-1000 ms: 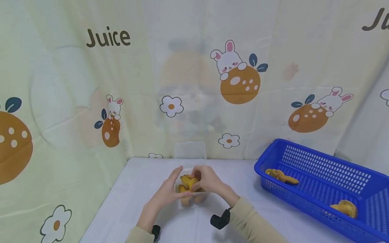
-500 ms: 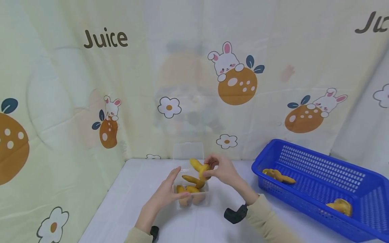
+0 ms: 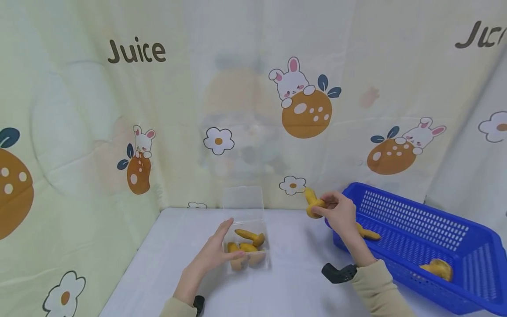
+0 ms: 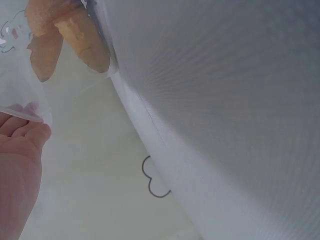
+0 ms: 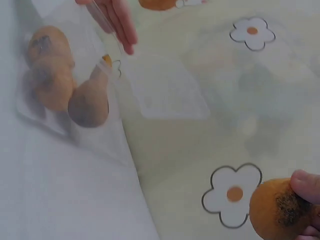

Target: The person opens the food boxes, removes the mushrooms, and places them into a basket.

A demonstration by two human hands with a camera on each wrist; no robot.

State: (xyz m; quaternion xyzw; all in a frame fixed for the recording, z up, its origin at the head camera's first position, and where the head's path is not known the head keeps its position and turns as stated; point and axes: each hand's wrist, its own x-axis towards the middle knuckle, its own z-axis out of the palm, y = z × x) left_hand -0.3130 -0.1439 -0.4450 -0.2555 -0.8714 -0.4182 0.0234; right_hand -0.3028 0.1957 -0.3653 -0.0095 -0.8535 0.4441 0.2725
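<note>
A yellow-brown mushroom (image 3: 314,206) is pinched in my right hand (image 3: 341,215), raised beside the left end of the blue basket (image 3: 396,268). The right wrist view shows its rounded cap (image 5: 277,210) with a dark patch. A clear plastic box (image 3: 266,259) stands on the table with its lid (image 3: 243,198) raised. Several mushrooms (image 3: 249,235) lie inside it, also visible through its wall in the right wrist view. My left hand (image 3: 211,251) rests against the box's left side, thumb at the front rim and fingers spread towards the back.
In the basket lie a mushroom (image 3: 368,233) near the left end, partly behind my right hand, and another mushroom (image 3: 439,268) farther right. A patterned curtain (image 3: 190,88) hangs behind the white table (image 3: 158,264).
My right hand has lifted the mushroom out of the box and carried it right, to the basket's left end. My left hand has stayed at the box.
</note>
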